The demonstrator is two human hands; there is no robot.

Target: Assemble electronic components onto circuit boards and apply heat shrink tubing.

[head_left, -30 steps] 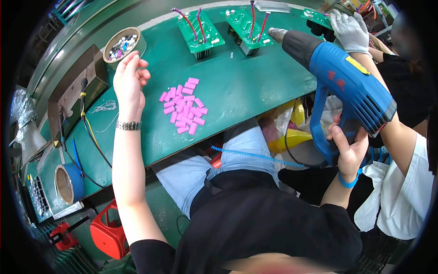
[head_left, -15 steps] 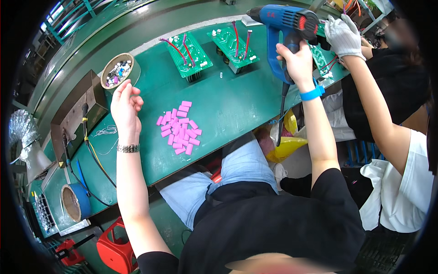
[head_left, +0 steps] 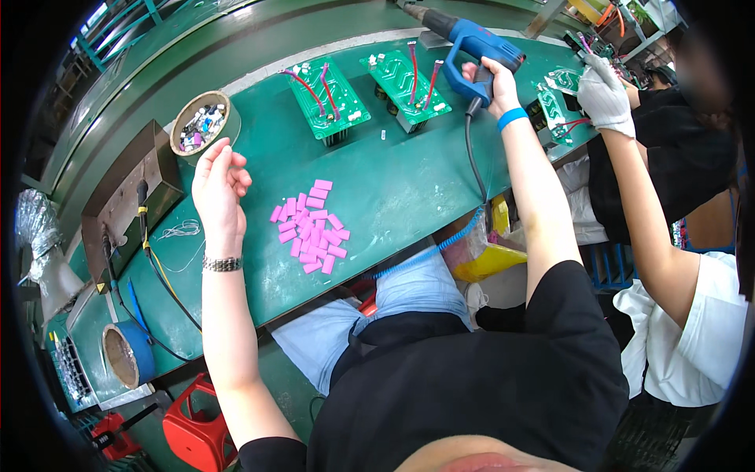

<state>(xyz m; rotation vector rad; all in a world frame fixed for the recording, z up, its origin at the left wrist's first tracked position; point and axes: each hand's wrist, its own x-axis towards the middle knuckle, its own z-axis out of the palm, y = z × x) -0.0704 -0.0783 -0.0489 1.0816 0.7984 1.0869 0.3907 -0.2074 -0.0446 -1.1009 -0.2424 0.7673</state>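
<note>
My right hand (head_left: 495, 82) is wrapped round the handle of a blue heat gun (head_left: 487, 51), held over the far side of the bench with its nozzle pointing to the far left. Loosely curled and raised, my left hand (head_left: 222, 185) has nothing visible in it. Beside that hand lies a loose pile of pink rectangular pieces (head_left: 312, 228). Just beyond it stands a round tub (head_left: 230, 126) of small mixed parts. Two green circuit boards with upright red wires, a left one (head_left: 326, 98) and a right one (head_left: 405, 82), sit toward the back.
On the right, a co-worker's gloved hand (head_left: 605, 98) is near more circuit boards (head_left: 554, 118). A metal tray (head_left: 134, 189) with cabled tools and a blue tape roll (head_left: 130, 352) are at left. A red stool (head_left: 193, 425) stands below; a yellow bag (head_left: 491, 263) hangs under the bench edge.
The heat gun, in my right hand, has swung left and farther away, its cord shifting with it. My left hand has barely moved. The co-worker's gloved hand has come lower.
</note>
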